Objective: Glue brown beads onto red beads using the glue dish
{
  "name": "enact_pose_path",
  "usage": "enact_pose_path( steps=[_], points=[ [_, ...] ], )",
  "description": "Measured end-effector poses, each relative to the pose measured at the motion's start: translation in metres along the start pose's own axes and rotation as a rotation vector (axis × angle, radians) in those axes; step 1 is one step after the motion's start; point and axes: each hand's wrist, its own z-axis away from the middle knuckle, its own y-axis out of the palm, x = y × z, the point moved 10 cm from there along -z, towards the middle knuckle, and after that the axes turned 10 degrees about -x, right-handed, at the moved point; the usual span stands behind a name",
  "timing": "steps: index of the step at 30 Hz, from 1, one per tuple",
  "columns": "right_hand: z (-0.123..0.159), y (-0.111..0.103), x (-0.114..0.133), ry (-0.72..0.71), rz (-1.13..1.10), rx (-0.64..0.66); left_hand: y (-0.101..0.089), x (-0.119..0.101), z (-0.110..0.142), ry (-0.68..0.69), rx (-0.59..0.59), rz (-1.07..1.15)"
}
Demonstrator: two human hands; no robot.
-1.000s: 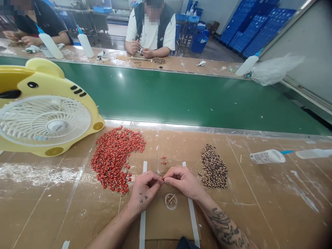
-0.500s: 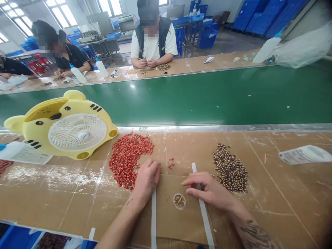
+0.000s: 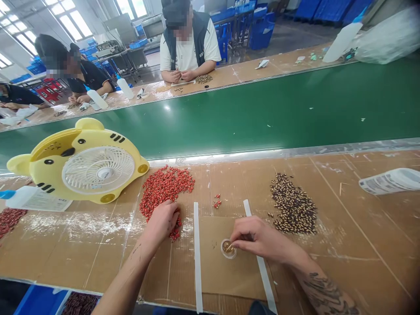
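My left hand point(image 3: 165, 218) rests at the lower right edge of a heap of small red pieces with pale marks point(image 3: 164, 186). Its fingers are curled down and closed; what lies between them, if anything, is hidden. Thumb and forefinger of my right hand point(image 3: 251, 234) pinch a thin wooden stick point(image 3: 229, 247), whose lower end stands in a small clear round cup point(image 3: 223, 253) of amber-coloured substance. Under the cup is a brown cardboard sheet point(image 3: 229, 278), flanked by two white strips point(image 3: 197, 245). A few red pieces point(image 3: 217, 201) lie loose beyond the sheet.
Right of the sheet lies a heap of dark-and-cream pieces point(image 3: 293, 205). A yellow animal-shaped fan point(image 3: 95, 124) and a white bottle point(image 3: 39, 199) stand left; a white tub point(image 3: 390, 181) lies right. Beyond the green belt point(image 3: 229, 113), people work at another bench.
My left hand has moved left, from the sheet's upper corner to the red heap. My right hand has shifted slightly left and closed on the stick in the cup. The view has tilted slightly.
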Motion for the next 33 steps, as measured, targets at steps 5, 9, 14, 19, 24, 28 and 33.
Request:
enact_pose_path(
  steps=[5,9,14,19,24,28,33],
  points=[
    [-0.001,0.000,-0.004,-0.009,0.022,-0.013,-0.002,0.003,0.002,0.021,0.005,0.089],
    [-0.001,0.001,0.001,-0.067,0.067,-0.046,0.002,0.006,0.007,0.043,-0.027,0.097],
    [0.005,0.010,0.029,-0.337,0.208,-0.042,-0.010,0.006,0.008,0.154,-0.161,0.047],
    [0.007,0.007,0.037,-0.424,0.379,-0.130,-0.018,-0.003,0.008,0.028,-0.277,0.358],
    [0.005,0.009,0.040,-0.424,0.392,-0.108,0.014,-0.058,0.012,-0.062,-0.194,0.856],
    [0.006,0.005,0.039,-0.373,0.321,-0.075,0.036,-0.081,0.013,-0.080,-0.141,1.014],
    [0.007,-0.034,0.032,-0.240,0.077,-0.309,0.053,-0.079,0.014,-0.119,-0.070,1.034]
  ],
)
